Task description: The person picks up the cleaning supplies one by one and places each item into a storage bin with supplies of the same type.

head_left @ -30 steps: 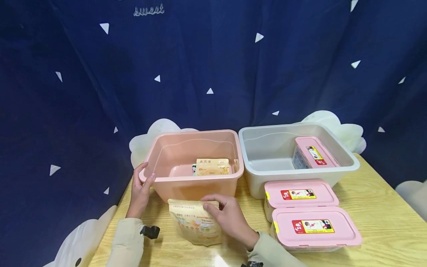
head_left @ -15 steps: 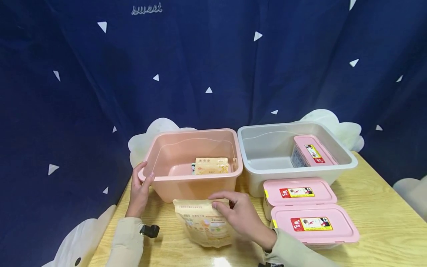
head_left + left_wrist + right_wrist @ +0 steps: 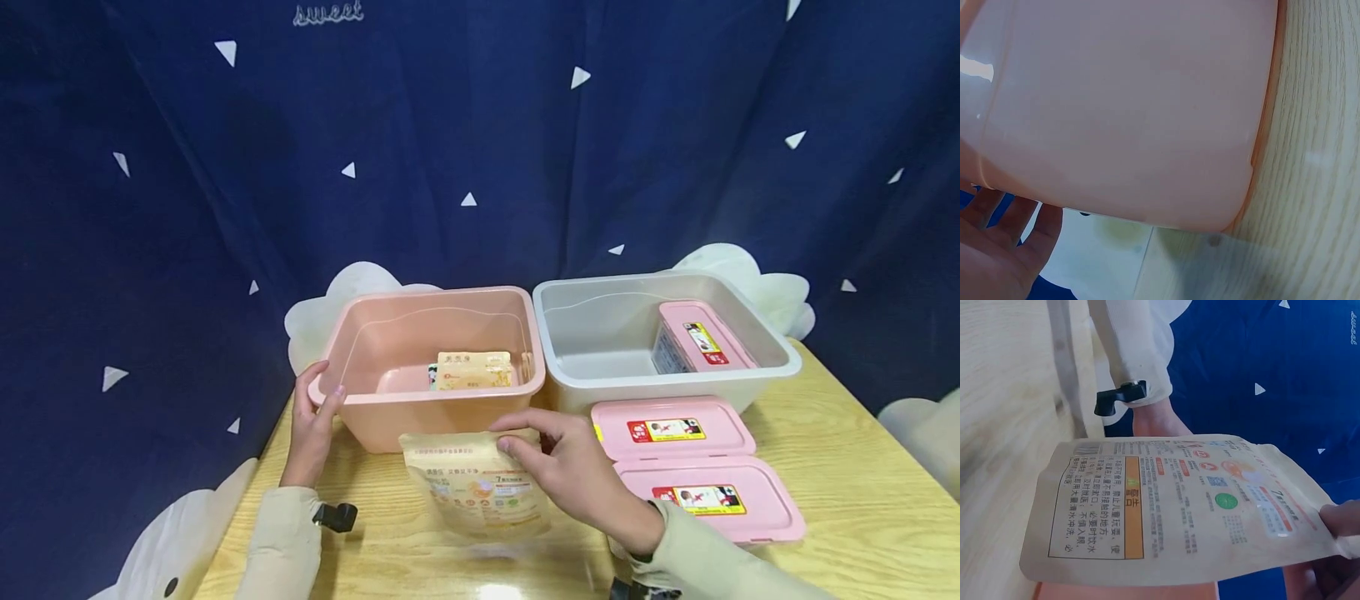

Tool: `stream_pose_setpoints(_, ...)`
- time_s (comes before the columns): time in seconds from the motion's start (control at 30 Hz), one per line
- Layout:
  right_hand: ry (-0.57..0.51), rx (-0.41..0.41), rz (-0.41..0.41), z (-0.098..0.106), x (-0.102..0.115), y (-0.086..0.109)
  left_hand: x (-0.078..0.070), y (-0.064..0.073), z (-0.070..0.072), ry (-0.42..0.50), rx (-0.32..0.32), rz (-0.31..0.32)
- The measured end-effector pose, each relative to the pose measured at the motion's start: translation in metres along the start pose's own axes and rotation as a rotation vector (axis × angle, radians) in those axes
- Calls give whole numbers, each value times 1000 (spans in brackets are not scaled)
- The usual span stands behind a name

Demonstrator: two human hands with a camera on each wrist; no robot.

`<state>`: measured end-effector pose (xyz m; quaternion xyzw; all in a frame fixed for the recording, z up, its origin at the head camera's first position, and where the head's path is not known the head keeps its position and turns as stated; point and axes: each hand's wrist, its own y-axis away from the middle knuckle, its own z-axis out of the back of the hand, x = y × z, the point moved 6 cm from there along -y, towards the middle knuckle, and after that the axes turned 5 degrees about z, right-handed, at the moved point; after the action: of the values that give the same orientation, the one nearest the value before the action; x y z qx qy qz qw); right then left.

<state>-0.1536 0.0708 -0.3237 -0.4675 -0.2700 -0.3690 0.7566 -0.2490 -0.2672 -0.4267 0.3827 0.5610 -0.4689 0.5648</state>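
Observation:
My right hand (image 3: 573, 467) pinches a cream stand-up pouch (image 3: 480, 500) by its top right corner, thumb on the near face. The pouch hangs upright before the pink bin (image 3: 382, 427), its printed back with a warning panel showing in the right wrist view. My left hand (image 3: 311, 429) holds the bin's front left corner, thumb at the front rim and fingers along the left side. From the left wrist, the fingers (image 3: 1041, 234) lie against the bin's wall. Inside that bin, at the right, another cream pouch (image 3: 474, 371) lies over a partly hidden patterned item.
A grey bin (image 3: 600, 367) stands right of the pink one, holding a pink-lidded box (image 3: 701, 333). Two more pink-lidded boxes (image 3: 667, 408) sit in front of it, the nearer one (image 3: 757, 521) partly behind the right wrist. A blue curtain (image 3: 420, 125) hangs behind the wooden table (image 3: 847, 467).
My right hand has carried the pouch to the right and slightly up, its lower edge now blurred. My left hand keeps its hold on the bin's corner.

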Motion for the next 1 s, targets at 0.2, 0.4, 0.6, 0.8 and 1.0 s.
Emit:
stream_pose_setpoints(0.2,3,20,-22,15,5,-7,1,0,-1,-6,5,1)
stream_pose_setpoints(0.4,4,37,-41,28,11,-17,1,0,1,14,2,-15)
stream_pose_setpoints(0.6,-6,50,-30,40,17,-27,-2,0,-1,18,7,-24)
stream_pose_setpoints(0.8,-10,48,-27,54,26,-40,-2,0,1,8,-1,-29)
stream_pose_setpoints(1.0,14,56,-4,66,31,-60,-1,0,0,-4,-10,-30)
